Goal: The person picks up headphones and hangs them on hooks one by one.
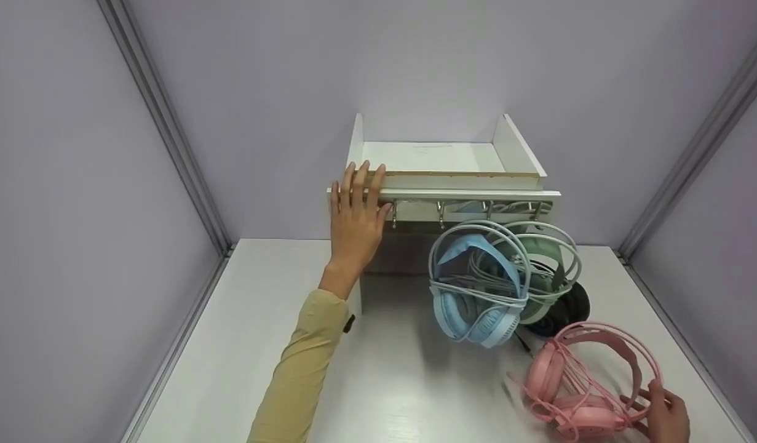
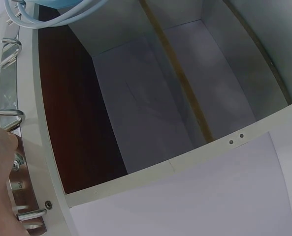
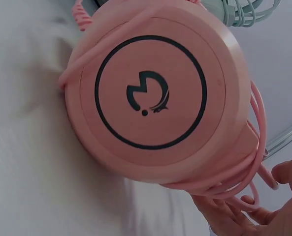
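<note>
My left hand (image 1: 356, 227) lies on the left front corner of a white shelf rack (image 1: 439, 194), its fingers stretched over the top edge. The thumb is near one of several metal hooks (image 1: 441, 215) along the rack's front. At the lower right my right hand (image 1: 666, 412) grips the headband of pink headphones (image 1: 590, 415). Their cable is wound around them, and in the right wrist view one round ear cup (image 3: 153, 93) faces the camera. Blue headphones (image 1: 492, 329) and green headphones (image 1: 544, 246) hang under the rack's right half, both with wrapped cables.
Black headphones (image 1: 569, 314) show partly behind the green pair, near the white table (image 1: 280, 295). On top of the rack is an open tray (image 1: 433, 159) with low side walls. Grey panels (image 1: 710, 258) enclose the table at the back and both sides.
</note>
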Action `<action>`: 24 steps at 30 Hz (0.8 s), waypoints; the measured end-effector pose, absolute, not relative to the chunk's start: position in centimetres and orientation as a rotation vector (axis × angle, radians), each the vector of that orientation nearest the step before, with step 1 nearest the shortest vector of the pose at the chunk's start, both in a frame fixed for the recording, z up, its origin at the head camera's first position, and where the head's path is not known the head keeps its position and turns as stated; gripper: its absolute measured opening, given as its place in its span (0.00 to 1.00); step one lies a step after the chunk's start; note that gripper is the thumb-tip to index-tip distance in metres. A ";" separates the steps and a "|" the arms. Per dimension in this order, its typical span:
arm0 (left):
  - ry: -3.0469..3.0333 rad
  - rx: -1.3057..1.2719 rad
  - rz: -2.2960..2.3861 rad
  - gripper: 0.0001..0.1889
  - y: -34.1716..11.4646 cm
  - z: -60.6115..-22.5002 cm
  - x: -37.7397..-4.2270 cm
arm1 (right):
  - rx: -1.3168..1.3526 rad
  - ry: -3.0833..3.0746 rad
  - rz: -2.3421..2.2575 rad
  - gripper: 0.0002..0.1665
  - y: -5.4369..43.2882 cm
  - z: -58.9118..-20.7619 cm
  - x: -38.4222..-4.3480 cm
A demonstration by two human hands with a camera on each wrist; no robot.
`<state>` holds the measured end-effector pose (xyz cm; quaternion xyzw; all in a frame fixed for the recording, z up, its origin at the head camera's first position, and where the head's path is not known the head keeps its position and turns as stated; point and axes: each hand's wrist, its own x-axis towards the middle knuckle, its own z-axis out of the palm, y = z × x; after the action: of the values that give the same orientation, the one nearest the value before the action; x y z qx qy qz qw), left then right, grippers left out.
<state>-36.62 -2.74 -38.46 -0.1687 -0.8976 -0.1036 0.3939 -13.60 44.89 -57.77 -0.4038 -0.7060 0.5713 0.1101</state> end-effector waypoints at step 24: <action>-2.278 -0.434 -0.278 0.31 -2.7 -38.4 -36.7 | -0.853 -1.471 1.782 0.12 40.4 -57.2 -14.4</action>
<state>-36.74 -2.73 -38.40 -0.1708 -0.8973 -0.1096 0.3921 -14.35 40.38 -57.17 -0.3266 -0.5631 0.6823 0.3329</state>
